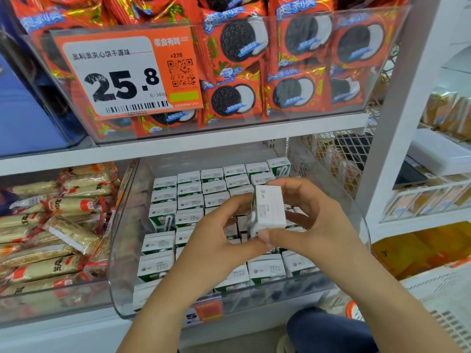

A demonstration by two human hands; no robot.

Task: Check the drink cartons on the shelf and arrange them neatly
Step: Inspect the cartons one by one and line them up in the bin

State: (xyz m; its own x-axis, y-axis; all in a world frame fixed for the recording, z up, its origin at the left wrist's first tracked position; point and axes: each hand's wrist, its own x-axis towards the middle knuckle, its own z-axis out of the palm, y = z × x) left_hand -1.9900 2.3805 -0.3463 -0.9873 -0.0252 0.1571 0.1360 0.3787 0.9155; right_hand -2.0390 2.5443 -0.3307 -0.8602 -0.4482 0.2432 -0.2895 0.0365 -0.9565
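Drink carton [269,207]: small, white, with green edging and fine print on its top face; raised and tilted above the clear bin [122,289]. Remaining cartons [190,189]: white-topped, green-sided, upright in rows inside that bin, front rows uneven.

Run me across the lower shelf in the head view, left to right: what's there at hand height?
Wrapped snack bars → clear bin of drink cartons → left hand → held carton → right hand → white shelf upright → wire basket of packets.
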